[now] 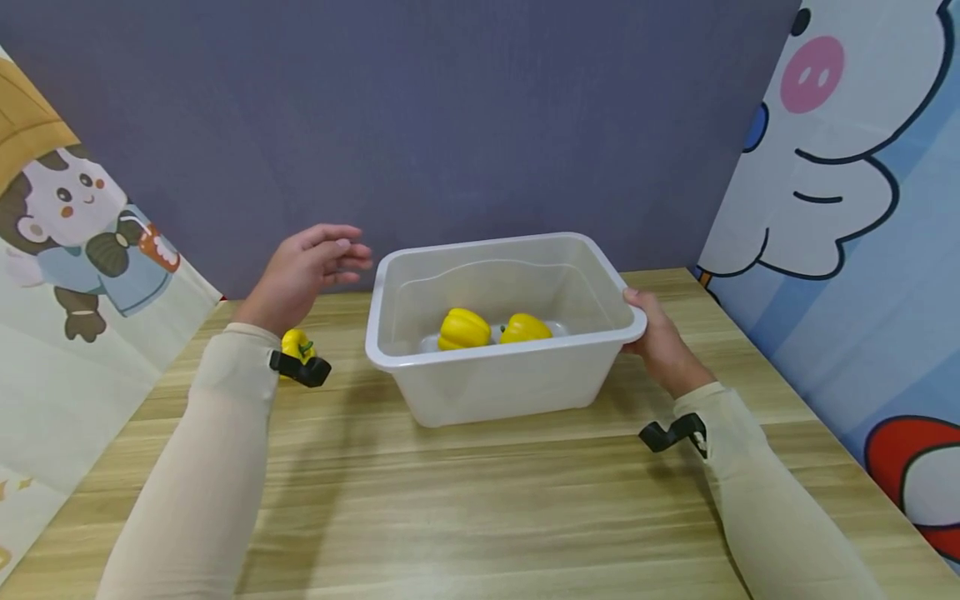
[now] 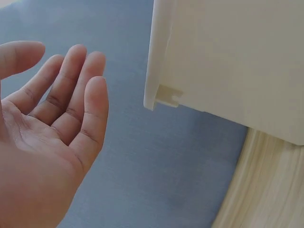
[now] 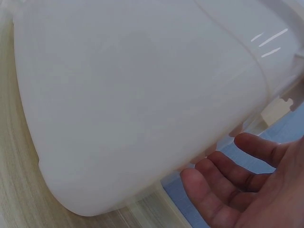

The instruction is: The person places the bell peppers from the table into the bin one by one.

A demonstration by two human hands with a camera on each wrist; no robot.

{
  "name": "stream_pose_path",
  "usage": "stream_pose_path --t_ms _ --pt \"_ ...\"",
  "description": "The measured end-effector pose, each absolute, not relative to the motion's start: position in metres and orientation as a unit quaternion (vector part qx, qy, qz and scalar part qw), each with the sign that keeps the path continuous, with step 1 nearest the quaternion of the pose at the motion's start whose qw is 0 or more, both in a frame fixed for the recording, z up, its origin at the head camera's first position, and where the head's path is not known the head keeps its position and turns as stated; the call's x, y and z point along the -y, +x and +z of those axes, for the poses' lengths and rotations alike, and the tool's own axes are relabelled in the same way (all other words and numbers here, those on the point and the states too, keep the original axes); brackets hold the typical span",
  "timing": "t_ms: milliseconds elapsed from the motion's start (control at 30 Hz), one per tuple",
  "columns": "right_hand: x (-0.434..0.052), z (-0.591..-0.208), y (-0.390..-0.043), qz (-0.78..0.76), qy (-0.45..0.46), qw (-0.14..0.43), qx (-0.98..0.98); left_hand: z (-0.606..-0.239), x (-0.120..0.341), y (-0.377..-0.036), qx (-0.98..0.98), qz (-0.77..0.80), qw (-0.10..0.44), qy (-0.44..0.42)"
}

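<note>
Left hand (image 1: 303, 271) loose-fingered beside white tub (image 1: 495, 387); right hand (image 1: 660, 342) seemingly gripping its rim.

A: What colour is the plastic tub (image 1: 495, 375)?
B: Translucent white, holding two yellow bell peppers (image 1: 464, 328).
A: And around it?
B: A pale wood-grain table (image 1: 480, 500), a grey-purple backdrop (image 1: 450, 117), cartoon-printed side panels (image 1: 847, 208), cream sleeves (image 1: 202, 467).

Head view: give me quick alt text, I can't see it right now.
A white plastic bin sits on a wooden table with two yellow peppers inside. The right hand grips the bin's right rim, while the left hand hovers open beside its left end, not touching it. A third yellow pepper lies on the table under the left wrist.
</note>
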State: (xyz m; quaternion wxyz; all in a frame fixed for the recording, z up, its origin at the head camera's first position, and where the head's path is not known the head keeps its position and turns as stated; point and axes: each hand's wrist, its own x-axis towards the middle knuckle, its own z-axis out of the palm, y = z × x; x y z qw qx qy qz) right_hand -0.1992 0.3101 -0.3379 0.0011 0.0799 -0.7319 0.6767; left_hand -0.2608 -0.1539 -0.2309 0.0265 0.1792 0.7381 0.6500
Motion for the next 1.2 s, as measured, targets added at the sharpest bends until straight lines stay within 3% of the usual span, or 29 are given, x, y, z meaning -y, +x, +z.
stream_pose_path --t_ms 633,1200 --pt "-0.31 -0.338 -0.2 0.686 0.084 0.009 0.723 -0.254 0.163 -0.258 -0.79 0.591 0.035 0.16" --pt "-0.31 -0.339 -0.2 0.686 0.08 0.013 0.723 -0.277 0.171 -0.259 -0.882 0.445 0.058 0.143"
